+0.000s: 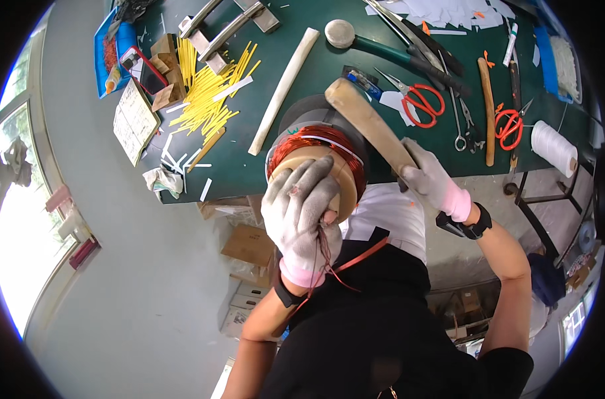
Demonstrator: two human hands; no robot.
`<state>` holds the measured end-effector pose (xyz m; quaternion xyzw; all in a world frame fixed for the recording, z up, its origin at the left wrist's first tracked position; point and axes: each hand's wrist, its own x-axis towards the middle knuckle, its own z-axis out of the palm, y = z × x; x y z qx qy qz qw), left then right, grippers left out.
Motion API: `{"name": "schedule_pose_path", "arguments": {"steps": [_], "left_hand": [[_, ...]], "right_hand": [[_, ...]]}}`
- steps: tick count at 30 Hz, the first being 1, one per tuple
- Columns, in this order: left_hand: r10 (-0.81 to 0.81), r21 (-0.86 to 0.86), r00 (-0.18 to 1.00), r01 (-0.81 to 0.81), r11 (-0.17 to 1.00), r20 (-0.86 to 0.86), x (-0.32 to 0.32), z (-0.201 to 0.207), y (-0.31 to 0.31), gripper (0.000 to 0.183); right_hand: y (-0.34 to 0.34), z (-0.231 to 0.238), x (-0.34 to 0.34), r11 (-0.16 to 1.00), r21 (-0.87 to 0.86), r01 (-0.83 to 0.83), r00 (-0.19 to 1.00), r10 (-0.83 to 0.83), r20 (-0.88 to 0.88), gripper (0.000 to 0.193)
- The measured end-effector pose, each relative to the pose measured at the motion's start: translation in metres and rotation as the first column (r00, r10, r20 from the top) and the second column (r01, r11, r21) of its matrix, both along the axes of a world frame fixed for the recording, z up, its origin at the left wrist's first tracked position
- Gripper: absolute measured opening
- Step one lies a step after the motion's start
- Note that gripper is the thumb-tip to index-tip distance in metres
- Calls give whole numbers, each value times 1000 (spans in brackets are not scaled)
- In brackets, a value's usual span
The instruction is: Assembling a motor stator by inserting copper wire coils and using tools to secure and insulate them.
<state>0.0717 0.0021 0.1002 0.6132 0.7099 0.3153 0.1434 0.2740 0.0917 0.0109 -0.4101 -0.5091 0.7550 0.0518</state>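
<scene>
A grey motor stator [314, 108] stands at the table's front edge, a thick ring of reddish copper winding [330, 135] around its near end. Set against this winding is a round, light-brown wooden block [305, 158]. My left hand [300, 206], in a whitish glove with a pink cuff, is closed over the block's near side; its palm side is hidden. Thin reddish-brown lead wires [324, 247] hang beside its thumb. My right hand [434, 176], gloved alike, is wrapped around the lower end of a flat wooden stick [367, 123], which slants up leftward over the stator's right side.
On the green table [262, 80] lie a pale stick [286, 90], a round-headed hammer [382, 50], red-handled scissors [423, 105], several yellow strips [216, 86], a phone [143, 70] and a notebook [135, 120]. A white thread spool [554, 147] sits at the right edge.
</scene>
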Motion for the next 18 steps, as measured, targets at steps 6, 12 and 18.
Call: {"name": "schedule_pose_path", "arguments": {"steps": [6, 12, 18], "left_hand": [[-39, -23, 999, 39, 999, -10, -7, 5, 0, 9], [12, 73, 1000, -10, 997, -26, -3, -3, 1, 10], [-24, 46, 999, 25, 999, -28, 0, 0, 1, 24]], "right_hand": [[49, -48, -22, 752, 607, -258, 921, 3, 389, 47], [84, -39, -97, -32, 879, -475, 863, -211, 459, 22], [112, -91, -199, -285, 802, -526, 709, 374, 598, 34]]}}
